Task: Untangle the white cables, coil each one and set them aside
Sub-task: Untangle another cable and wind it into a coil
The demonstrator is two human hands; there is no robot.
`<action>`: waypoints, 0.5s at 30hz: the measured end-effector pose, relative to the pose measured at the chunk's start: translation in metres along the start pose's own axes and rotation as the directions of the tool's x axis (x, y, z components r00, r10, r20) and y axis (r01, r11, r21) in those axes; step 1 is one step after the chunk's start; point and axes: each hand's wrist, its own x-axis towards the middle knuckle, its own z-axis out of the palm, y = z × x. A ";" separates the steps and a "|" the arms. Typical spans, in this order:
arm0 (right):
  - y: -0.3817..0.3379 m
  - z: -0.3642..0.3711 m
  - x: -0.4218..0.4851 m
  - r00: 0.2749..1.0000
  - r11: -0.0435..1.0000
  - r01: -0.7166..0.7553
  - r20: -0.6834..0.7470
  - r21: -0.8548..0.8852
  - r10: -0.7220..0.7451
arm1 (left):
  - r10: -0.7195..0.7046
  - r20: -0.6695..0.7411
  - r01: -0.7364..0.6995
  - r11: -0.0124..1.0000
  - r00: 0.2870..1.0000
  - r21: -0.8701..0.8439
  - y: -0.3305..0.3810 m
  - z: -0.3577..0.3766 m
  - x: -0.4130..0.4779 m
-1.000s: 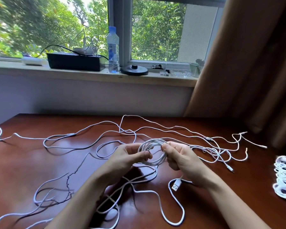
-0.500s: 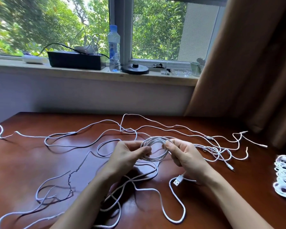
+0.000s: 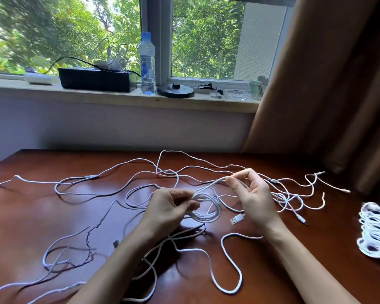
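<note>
— What is shown of the person?
— Only the left hand [image 3: 171, 207] and the right hand [image 3: 253, 200], each with its forearm, are caught by the head camera; everything above is cut off by the lower edge.
— Is anything worn?
— Both hands are seen bare. The left forearm [image 3: 117, 266] and the right forearm [image 3: 296, 260] are uncovered as far as the frame reaches.
— What can be said of their shape?
— The forearms are seen as slender, the fingers as long and slim. A short, trimmed thumbnail [image 3: 234, 187] is made out on the right hand; the other nails are too blurred to be judged
</note>
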 end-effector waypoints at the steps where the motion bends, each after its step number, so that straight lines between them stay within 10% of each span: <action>1: 0.000 0.001 0.000 1.000 1.000 0.010 -0.022 0.001 -0.010 | 0.005 -0.004 -0.005 1.000 1.000 0.007 0.001 0.000 -0.001; 15: 0.018 -0.005 0.001 1.000 0.845 0.013 0.017 -0.535 -0.005 | -0.145 -0.277 0.091 0.976 0.950 -0.198 0.016 0.001 0.002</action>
